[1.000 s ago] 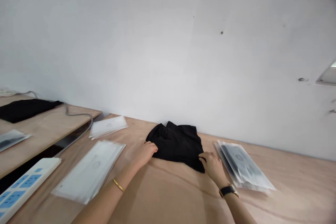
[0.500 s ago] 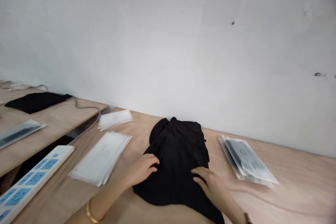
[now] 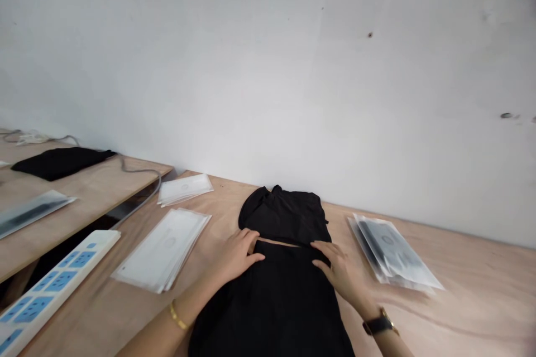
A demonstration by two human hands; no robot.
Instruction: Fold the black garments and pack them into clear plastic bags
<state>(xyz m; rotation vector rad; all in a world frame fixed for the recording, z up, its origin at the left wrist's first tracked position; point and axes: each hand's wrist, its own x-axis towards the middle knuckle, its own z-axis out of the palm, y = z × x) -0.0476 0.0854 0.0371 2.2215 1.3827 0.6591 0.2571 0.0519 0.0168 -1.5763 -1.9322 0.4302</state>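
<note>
A black garment [image 3: 272,301] lies flat on the wooden table in front of me, running off the bottom of the view. My left hand [image 3: 243,251] rests at its upper left corner, fingers stretched and thumb apart on the fabric. At the upper right corner is my right hand [image 3: 335,265], its thumb and fingers also spread, touching the cloth's edge. Just beyond lies a second black cloth piece [image 3: 285,212], rumpled at its far end near the wall. A narrow strip of table shows between the two black pieces.
Frosted plastic bags [image 3: 167,248] lie in a stack to the left, with a smaller stack of bags [image 3: 186,188] behind. Filled bags [image 3: 396,251] lie at right. A white power strip [image 3: 58,290] is at left. Another table [image 3: 104,187] holds a black cloth [image 3: 58,162].
Both hands have moved forward to the near garment's far corners. A gap has appeared between it and the black piece beyond, where the black fabric looked continuous before.
</note>
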